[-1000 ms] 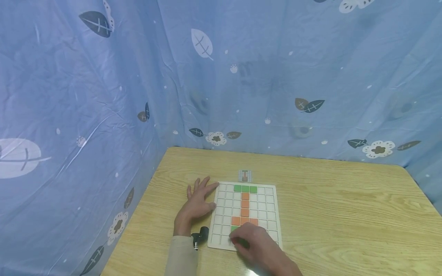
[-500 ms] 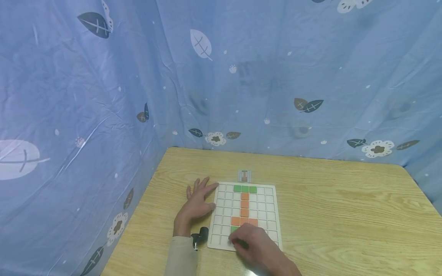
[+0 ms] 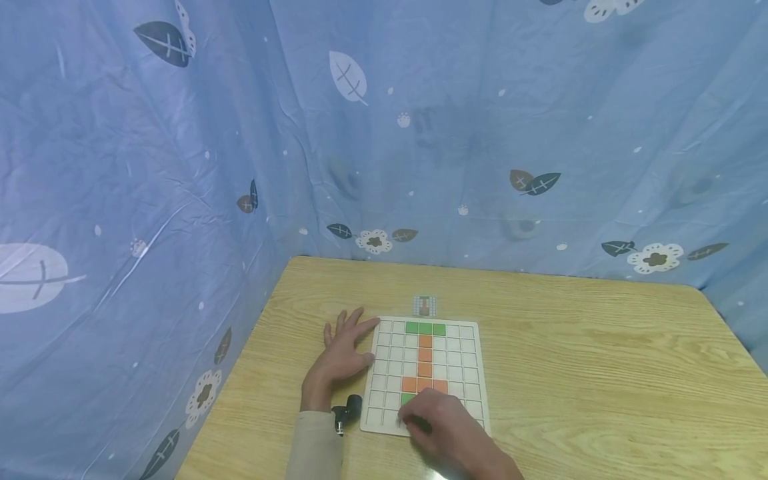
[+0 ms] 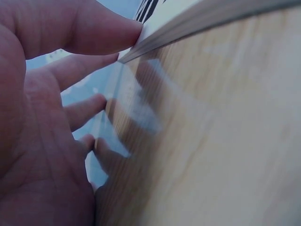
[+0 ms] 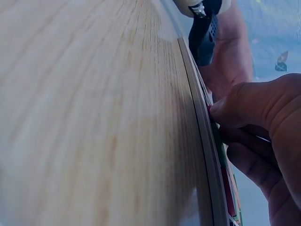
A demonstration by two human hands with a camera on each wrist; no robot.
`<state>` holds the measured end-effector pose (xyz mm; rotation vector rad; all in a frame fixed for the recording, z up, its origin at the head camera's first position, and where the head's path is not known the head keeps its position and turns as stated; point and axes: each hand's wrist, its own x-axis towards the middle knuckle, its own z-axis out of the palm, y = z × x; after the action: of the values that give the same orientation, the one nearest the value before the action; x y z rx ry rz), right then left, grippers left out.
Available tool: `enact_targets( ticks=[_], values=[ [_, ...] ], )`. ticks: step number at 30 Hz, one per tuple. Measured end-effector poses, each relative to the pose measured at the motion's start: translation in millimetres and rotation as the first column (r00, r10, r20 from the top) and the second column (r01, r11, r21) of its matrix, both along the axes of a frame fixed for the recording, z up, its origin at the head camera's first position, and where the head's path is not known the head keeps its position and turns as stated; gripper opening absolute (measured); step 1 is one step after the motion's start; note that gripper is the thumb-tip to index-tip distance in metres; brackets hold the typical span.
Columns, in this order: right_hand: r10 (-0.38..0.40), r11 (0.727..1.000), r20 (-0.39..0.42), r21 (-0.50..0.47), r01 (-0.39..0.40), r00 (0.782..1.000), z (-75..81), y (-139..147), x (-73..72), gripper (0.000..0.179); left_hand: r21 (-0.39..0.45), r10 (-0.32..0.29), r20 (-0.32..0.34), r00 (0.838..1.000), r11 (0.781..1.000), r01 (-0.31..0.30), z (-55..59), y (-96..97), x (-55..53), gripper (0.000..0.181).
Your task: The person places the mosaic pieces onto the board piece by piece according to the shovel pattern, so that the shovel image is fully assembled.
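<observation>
A white grid board (image 3: 378,373) lies on the table, with green tiles (image 3: 425,329) along its far row and orange tiles (image 3: 425,355) running down its middle. My left hand (image 3: 342,360) is spread at the board's left side; thumb and index fingertip touch its edge, as the left wrist view (image 4: 127,40) also suggests. Over the near rows, my right hand (image 3: 447,420) has its fingers curled and hides part of the grid. In the right wrist view its thumb and fingers pinch a red tile (image 5: 210,109) at the board's near edge, beside a green tile (image 5: 219,146).
A small card (image 3: 425,306) with a printed grid pattern lies just beyond the board. A black device (image 3: 348,412) sits at the left wrist. Wooden table surface (image 3: 600,373) extends to the right, and a blue patterned curtain (image 3: 420,147) hangs behind and at the left.
Both hands stay almost still, the right one over the near rows and the left at the board's edge. The head view has shifted very slightly.
</observation>
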<state>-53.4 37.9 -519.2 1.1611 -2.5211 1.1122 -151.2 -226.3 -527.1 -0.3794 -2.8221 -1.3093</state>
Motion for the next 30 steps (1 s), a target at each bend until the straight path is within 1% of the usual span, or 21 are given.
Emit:
enact_targets(
  ticks=[1,2,3,4,6,12,16,18,21,24,25,27,30],
  values=[
    [0.001,1.0,-0.003,-0.001,-0.001,1.0,-0.1,-0.2,0.2,0.028,0.001,-0.004,-0.006,1.0,1.0,0.004,-1.4,-0.6,-0.3,0.082],
    [0.002,1.0,-0.008,-0.004,-0.002,1.0,-0.3,-0.3,0.3,0.028,-0.001,0.001,0.0,1.0,1.0,-0.001,-0.3,-0.1,-0.4,0.082],
    [0.004,1.0,-0.012,-0.007,-0.004,1.0,-0.6,-0.3,0.4,0.028,-0.004,-0.004,-0.003,1.0,1.0,0.004,-2.2,-0.8,-1.2,0.082],
    [0.005,1.0,-0.014,-0.011,-0.006,1.0,-0.8,-0.4,0.3,0.028,-0.003,0.002,0.007,1.0,1.0,-0.002,-0.9,-0.4,-1.5,0.082],
    [0.008,1.0,-0.018,-0.014,-0.008,1.0,-1.3,-0.5,0.2,0.029,-0.023,0.001,0.003,1.0,1.0,-0.001,-3.2,-1.2,-2.4,0.082],
    [0.01,1.0,-0.028,-0.016,-0.011,1.0,-1.7,-0.2,-0.1,0.027,-0.014,-0.001,-0.006,1.0,1.0,0.001,-4.8,-1.9,-2.2,0.081],
    [0.013,0.999,-0.022,-0.044,-0.014,1.0,-0.7,2.3,0.9,0.025,-0.006,-0.002,0.0,1.0,1.0,0.002,-1.5,-1.2,-0.6,0.081],
    [0.004,0.998,0.01,-0.067,-0.003,1.0,0.8,5.9,1.1,0.025,-0.005,0.004,0.018,1.0,1.0,-0.004,2.0,-0.1,0.3,0.081],
    [-0.011,0.994,0.013,-0.11,0.013,1.0,2.2,15.4,-1.2,0.025,-0.029,0.017,0.049,0.999,0.999,-0.016,5.9,0.8,1.3,0.083],
    [-0.033,0.987,-0.032,-0.161,0.027,0.999,4.8,31.5,-5.4,0.027,-0.057,0.045,0.09,0.995,0.998,-0.04,8.4,1.3,2.1,0.084],
    [-0.048,0.985,-0.066,-0.169,0.036,0.997,6.4,38.0,-7.3,0.029,-0.06,0.052,0.097,0.994,0.997,-0.046,8.7,1.3,2.5,0.084],
    [-0.087,0.981,-0.112,-0.184,0.065,0.99,11.7,52.9,-10.9,0.031,-0.067,0.067,0.111,0.992,0.996,-0.06,9.2,1.3,3.4,0.084],
    [-0.167,0.976,-0.15,-0.165,0.142,0.975,23.2,76.5,-16.0,0.034,-0.068,0.085,0.104,0.991,0.995,-0.078,13.0,0.3,6.5,0.082]
  ],
)
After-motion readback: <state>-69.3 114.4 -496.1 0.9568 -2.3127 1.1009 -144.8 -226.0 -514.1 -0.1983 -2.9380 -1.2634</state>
